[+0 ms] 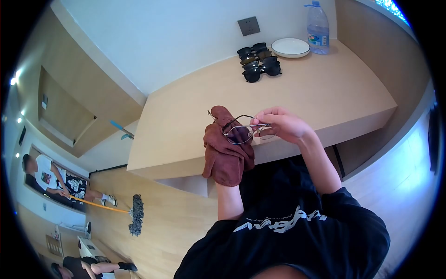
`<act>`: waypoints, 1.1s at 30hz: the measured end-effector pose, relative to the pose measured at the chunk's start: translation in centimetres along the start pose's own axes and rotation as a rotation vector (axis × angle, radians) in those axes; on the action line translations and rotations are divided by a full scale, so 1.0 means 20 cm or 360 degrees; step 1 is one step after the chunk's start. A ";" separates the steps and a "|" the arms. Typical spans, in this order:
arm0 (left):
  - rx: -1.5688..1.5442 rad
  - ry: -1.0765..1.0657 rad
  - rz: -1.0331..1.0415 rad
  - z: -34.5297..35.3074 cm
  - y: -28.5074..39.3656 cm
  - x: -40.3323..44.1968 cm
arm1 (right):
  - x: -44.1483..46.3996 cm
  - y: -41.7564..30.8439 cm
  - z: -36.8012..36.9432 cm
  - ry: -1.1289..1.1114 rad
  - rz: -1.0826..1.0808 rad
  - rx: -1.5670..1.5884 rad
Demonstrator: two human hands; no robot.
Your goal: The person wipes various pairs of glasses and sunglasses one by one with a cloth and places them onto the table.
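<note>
Thin-framed eyeglasses [239, 134] are held up over the front edge of the wooden desk [186, 111]. My right hand [282, 124] has its fingers closed on one side of the frame, near a lens. A reddish-brown cloth [227, 156] covers my left hand, whose fingers are hidden beneath it. The cloth touches the other side of the glasses, around a dark temple arm. Only the left forearm shows below the cloth.
Several dark sunglasses [262, 69] lie in a stack at the back of the desk, beside a white plate [290, 48] and a clear plastic bottle [318, 28]. At the left, a person [51, 174] holds a mop [136, 215]; another person [83, 267] is at the lower left.
</note>
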State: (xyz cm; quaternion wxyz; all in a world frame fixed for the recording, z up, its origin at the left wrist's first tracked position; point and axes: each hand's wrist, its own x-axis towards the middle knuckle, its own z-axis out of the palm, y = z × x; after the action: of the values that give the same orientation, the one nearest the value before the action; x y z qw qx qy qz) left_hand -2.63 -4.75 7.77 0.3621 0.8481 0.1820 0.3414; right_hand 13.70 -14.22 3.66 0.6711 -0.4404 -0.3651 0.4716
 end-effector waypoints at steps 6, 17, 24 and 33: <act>-0.0170 0.0311 0.0263 0.08 -0.07 -0.03 | 0.02 0.02 0.02 -0.0049 0.0003 0.0146; -0.0728 0.0093 0.0054 0.08 -0.18 -0.02 | 0.01 0.03 0.00 0.0184 0.0034 0.0107; -0.0171 0.0099 0.0293 0.06 -0.12 0.00 | 0.03 0.04 0.00 0.0224 -0.0050 0.0078; 0.0138 0.0085 0.0432 0.05 -0.11 0.01 | 0.08 0.06 0.03 0.0476 -0.0155 0.0442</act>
State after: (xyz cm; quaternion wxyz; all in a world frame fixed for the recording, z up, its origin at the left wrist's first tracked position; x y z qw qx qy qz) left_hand -1.97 -3.57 5.73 0.2707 0.8703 0.0897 0.4015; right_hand 13.20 -12.31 2.84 0.7941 -0.3904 -0.2138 0.4138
